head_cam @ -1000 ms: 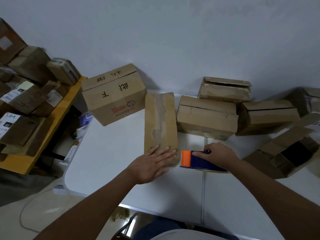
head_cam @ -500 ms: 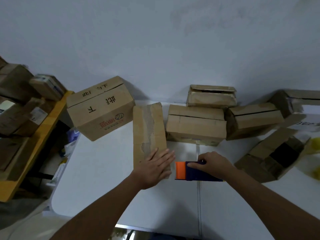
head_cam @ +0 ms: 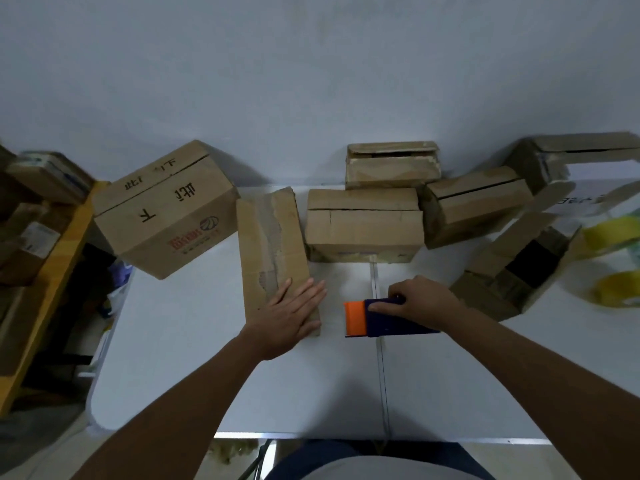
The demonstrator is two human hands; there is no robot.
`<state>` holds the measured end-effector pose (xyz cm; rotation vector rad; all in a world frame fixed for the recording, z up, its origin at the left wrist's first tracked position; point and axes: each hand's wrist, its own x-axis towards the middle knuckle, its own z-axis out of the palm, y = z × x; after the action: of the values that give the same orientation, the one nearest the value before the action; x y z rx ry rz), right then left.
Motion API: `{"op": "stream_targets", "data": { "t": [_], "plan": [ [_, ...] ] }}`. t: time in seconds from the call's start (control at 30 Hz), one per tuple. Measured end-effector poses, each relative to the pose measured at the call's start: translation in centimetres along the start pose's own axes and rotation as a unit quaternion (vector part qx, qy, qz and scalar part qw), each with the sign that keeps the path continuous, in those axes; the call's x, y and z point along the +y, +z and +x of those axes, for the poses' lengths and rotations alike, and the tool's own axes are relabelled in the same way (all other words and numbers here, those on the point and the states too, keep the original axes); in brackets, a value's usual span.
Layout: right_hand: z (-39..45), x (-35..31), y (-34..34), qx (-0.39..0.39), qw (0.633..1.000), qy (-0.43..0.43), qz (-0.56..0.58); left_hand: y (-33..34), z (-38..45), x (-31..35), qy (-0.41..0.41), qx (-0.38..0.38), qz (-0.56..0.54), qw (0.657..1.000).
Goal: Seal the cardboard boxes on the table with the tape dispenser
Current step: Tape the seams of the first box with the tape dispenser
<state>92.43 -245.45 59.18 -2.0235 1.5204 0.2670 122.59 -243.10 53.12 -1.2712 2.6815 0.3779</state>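
A long narrow cardboard box (head_cam: 270,247) lies on the white table (head_cam: 180,341), its top strip torn. My left hand (head_cam: 289,315) rests flat on the box's near end, fingers straight. Just to the right, my right hand (head_cam: 422,301) grips a blue tape dispenser (head_cam: 391,320) with an orange front plate; the dispenser sits on the table, a small gap away from the box. Behind stand a large printed box (head_cam: 166,209), a wide box (head_cam: 363,223) and two more boxes (head_cam: 391,164) (head_cam: 474,202).
An opened box (head_cam: 516,268) with a dark inside lies at the right, near yellow tape rolls (head_cam: 616,289). Another open box (head_cam: 581,154) stands at the back right. A wooden shelf (head_cam: 45,282) with several parcels runs along the left. A wall is behind the table.
My view has shifted to the left and down, so more boxes and the tape rolls show at the right. The dispenser has drawn slightly away from the narrow box. My left hand stays on it.
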Motion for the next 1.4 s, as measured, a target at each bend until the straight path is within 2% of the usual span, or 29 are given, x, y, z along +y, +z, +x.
{"op": "stream_targets", "data": {
  "t": [0.4,0.6,0.77,0.9,1.0,1.2,1.33,1.4],
  "plan": [
    [-0.3,0.9,0.0,0.010,0.999,0.033,-0.013,-0.1,-0.2,0.0,0.002,0.007,0.011,1.000],
    [0.1,0.8,0.4,-0.054,0.997,0.051,-0.025,0.1,0.0,0.1,-0.007,0.003,0.005,1.000],
    [0.5,-2.1,1.9,0.003,0.993,0.067,-0.094,0.0,0.0,0.4,-0.012,0.001,0.009,1.000],
    [1.3,-3.6,2.4,0.032,0.991,0.070,-0.107,-0.1,0.0,0.4,-0.008,0.008,0.006,1.000],
    [2.1,-4.3,2.4,0.030,0.992,0.081,-0.088,0.0,-0.1,0.5,-0.019,0.014,0.003,1.000],
    [2.2,-0.1,0.4,0.034,0.972,0.219,-0.074,0.0,-0.5,0.5,0.006,0.012,-0.011,1.000],
    [2.0,-0.4,2.3,0.101,0.969,0.222,-0.039,-0.2,-0.2,0.6,0.003,0.010,-0.013,1.000],
    [2.0,-1.5,4.2,0.103,0.970,0.220,0.005,-0.4,-0.3,0.6,0.003,0.009,-0.016,1.000]
  ]
}}
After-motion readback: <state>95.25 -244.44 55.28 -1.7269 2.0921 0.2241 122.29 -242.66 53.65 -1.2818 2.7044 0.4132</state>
